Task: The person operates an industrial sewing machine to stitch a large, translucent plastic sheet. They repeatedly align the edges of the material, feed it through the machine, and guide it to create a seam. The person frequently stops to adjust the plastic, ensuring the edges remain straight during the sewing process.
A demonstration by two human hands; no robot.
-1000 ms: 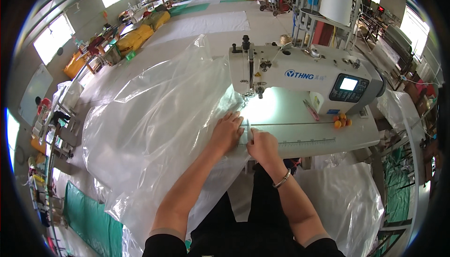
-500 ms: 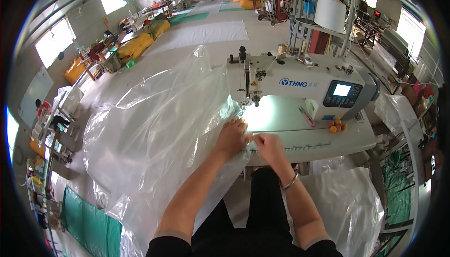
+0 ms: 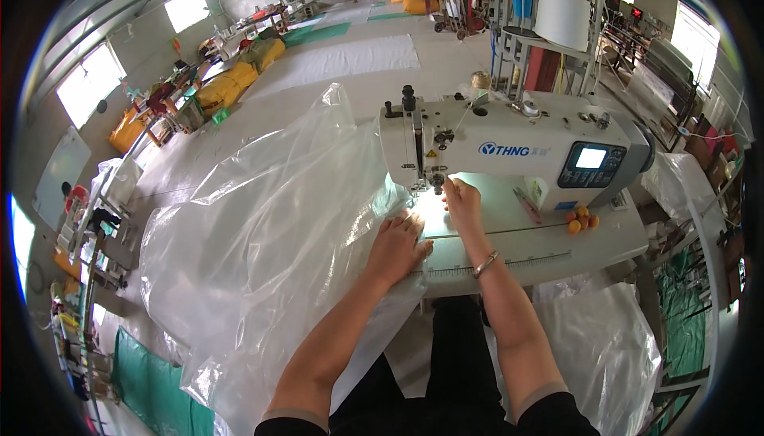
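A large sheet of clear plastic [image 3: 263, 237] drapes over the left side of the sewing machine's bed and hangs down to my left. My left hand [image 3: 395, 245] lies flat on its edge just in front of the needle area, fingers stretched forward. At the lit space beside the needle, my right hand [image 3: 464, 207] is raised with its fingers curled together. Whatever those fingers hold, if anything, is too small or hidden to make out. The white sewing machine [image 3: 509, 138] stands directly ahead, its head above both hands.
Pink-handled snips [image 3: 528, 205] and several small orange fruits [image 3: 582, 220] lie on the machine bed at right. Behind stands a big white thread cone [image 3: 563, 20]. More clear plastic [image 3: 597, 348] hangs at lower right. A green sheet [image 3: 159, 388] lies at lower left.
My right hand has moved up and forward from beside my left hand to the needle area. My left hand stays on the plastic, its fingers now flatter.
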